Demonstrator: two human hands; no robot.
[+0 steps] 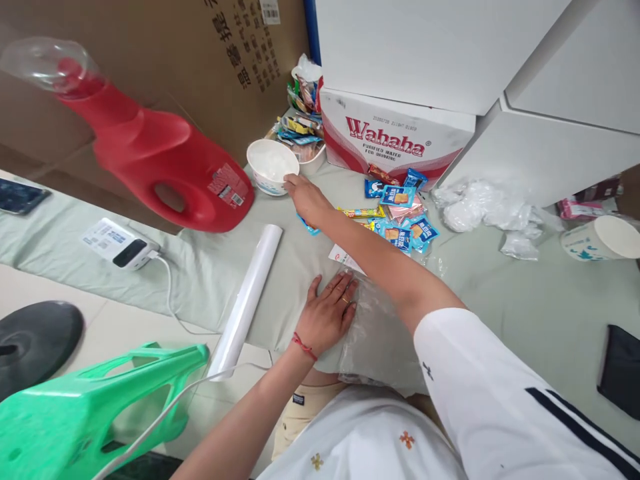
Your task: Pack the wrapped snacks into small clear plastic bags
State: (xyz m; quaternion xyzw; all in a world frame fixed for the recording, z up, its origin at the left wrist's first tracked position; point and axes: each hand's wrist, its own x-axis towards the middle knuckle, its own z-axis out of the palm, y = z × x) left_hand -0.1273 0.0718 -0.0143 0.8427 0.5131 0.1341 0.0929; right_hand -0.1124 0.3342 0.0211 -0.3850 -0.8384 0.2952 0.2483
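My right hand (307, 199) reaches forward across the cloth and pinches the near right rim of a white paper bowl (273, 180). Something pale and clear, perhaps plastic, lies inside that bowl. Flat on the cloth, its fingers spread, rests my left hand (327, 310), which wears a red string bracelet and rings. Its fingertips touch the edge of a clear plastic bag (377, 327). Beyond my right forearm is a loose pile of small blue snack packets (397, 237), partly hidden by the arm. A second white tub (314, 162) filled with wrapped snacks stands behind the bowl.
A red detergent bottle (170, 167) stands left of the bowl, with a white roll (247, 300) nearby. The Wahaha carton (395, 137) is at the back. Crumpled plastic (480, 203) and a paper cup (600, 239) lie right. A cable trails past the green stool (100, 407).
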